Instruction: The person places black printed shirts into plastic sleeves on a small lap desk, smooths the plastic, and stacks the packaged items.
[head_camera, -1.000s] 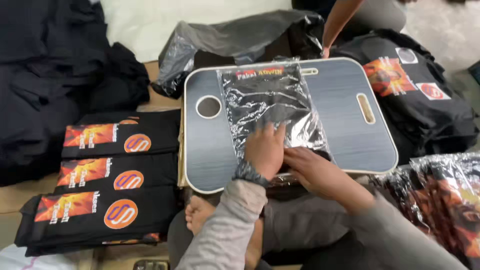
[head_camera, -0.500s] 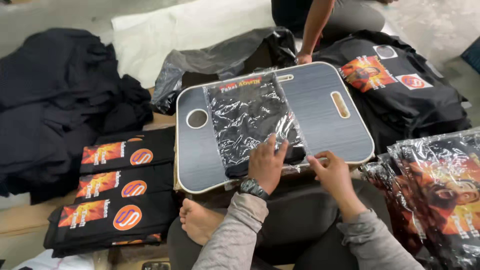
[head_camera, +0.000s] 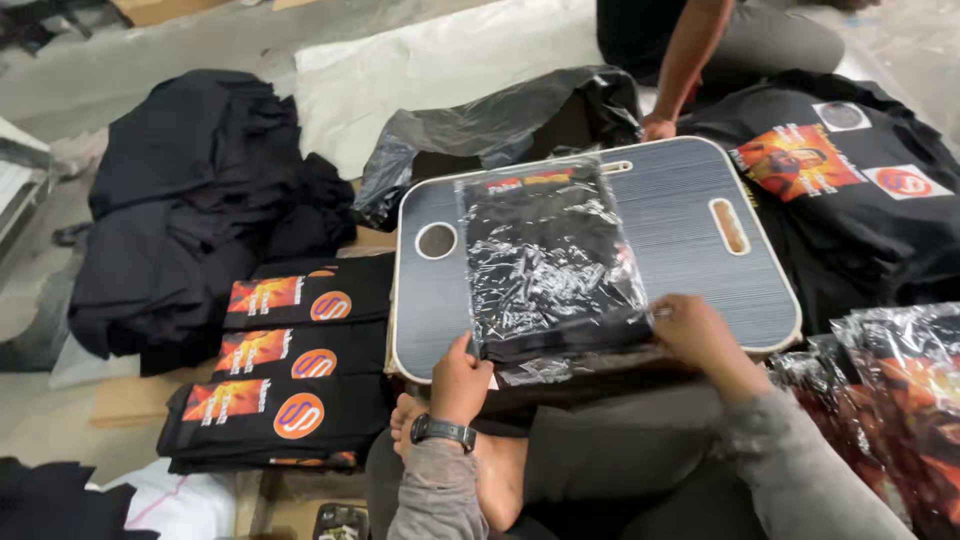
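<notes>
A: Both hands are on the bagged shirt, which lies flat down the middle of the lap tray, its near end just over the tray's near edge.

B: The left hand pinches the bag's near-left corner, thumb on top and fingers under. The right hand is closed on the near-right corner, at the tray's near edge.

A: So the hands are apart, one clamped on each near corner. I read this as the closing stage: the shirt is inside the clear bag, and the loose plastic flap hanging off the near edge isn't tucked yet.

B: In my judgement the next move calls for an even grip on both corners, so the slippery film doesn't bunch.

A: And the room? On the tray, bare surface either side of the bag, with a round hole far-left and a slot on the right.

B: Off the tray it's tight. Folded shirts sit just beside the left edge, a bagged pile close on the right, and another person's hand rests beyond the far edge, next to a printed shirt.
</notes>
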